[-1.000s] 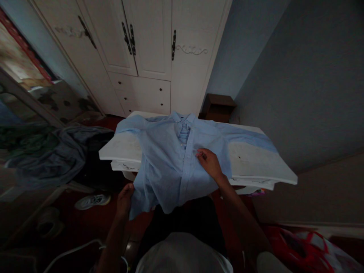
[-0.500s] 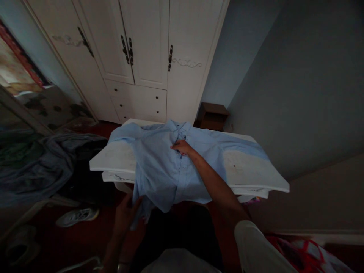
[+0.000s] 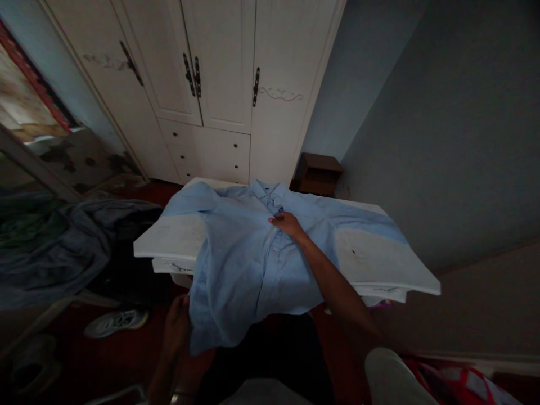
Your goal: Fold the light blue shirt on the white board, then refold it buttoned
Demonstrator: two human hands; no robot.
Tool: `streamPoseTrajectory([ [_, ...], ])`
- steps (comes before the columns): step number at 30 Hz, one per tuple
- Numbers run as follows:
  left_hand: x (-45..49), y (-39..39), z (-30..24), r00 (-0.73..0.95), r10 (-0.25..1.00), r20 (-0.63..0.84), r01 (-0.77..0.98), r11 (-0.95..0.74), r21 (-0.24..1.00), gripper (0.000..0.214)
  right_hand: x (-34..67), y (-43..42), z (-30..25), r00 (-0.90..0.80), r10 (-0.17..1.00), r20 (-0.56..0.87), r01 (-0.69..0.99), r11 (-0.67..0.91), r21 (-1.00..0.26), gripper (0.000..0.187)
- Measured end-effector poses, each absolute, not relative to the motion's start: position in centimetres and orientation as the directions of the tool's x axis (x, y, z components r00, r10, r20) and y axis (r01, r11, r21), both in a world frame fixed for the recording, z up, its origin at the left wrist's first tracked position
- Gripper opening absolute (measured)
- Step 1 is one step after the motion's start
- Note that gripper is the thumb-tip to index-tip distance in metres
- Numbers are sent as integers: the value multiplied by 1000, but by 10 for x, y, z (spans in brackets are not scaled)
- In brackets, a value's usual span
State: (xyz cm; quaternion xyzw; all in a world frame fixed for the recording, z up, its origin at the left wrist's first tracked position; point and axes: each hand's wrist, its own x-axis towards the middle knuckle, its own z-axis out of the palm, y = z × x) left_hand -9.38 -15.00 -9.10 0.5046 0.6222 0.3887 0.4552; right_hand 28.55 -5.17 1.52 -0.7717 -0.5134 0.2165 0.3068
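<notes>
A light blue button-up shirt (image 3: pixel 244 253) lies front-up across a white table (image 3: pixel 379 253), collar toward the wardrobe, sleeves spread to both sides, its lower part hanging over the near edge. My right hand (image 3: pixel 287 222) rests on the button placket just below the collar, fingers curled together on the cloth. Below the table's edge, my left hand (image 3: pixel 177 326) grips the hanging hem at its left corner; the fabric hides most of its fingers.
A white wardrobe (image 3: pixel 219 84) with drawers stands behind the table. A small brown stand (image 3: pixel 316 171) sits in the corner by the blue wall. At left lie a heap of dark clothes (image 3: pixel 63 236) and a white shoe (image 3: pixel 116 320). A red and white bag (image 3: pixel 455 379) is at bottom right.
My right hand moved up the placket from mid-chest to just below the collar. My left hand dropped lower with the hem, and the hanging part now spreads wider.
</notes>
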Motion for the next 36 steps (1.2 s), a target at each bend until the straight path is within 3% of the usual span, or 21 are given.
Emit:
streamPoseTrajectory([
  [4,-93,-154,-88,-46,988,-147,385,153,910,58,287,-36,30,329,944,7,729,-249,-638,40],
  [8,-91,-158,-86,-31,996,-88,427,93,900,66,285,0,47,326,945,31,773,-248,-585,32],
  [11,-89,-160,-87,6,998,-58,481,48,875,52,279,30,48,333,943,-4,807,-287,-516,24],
  [19,-101,-164,-92,51,998,31,507,-53,860,37,281,74,34,363,928,-83,852,-367,-373,41],
  [24,-108,-158,-101,-29,999,41,512,-20,859,42,298,86,39,423,904,-67,849,-421,-320,31],
  [31,-98,-152,-107,-248,965,-86,388,180,904,51,314,91,50,485,871,81,848,-445,-288,36],
  [36,-86,-162,-106,-275,961,-28,385,137,913,62,312,92,43,465,884,41,850,-433,-302,32],
])
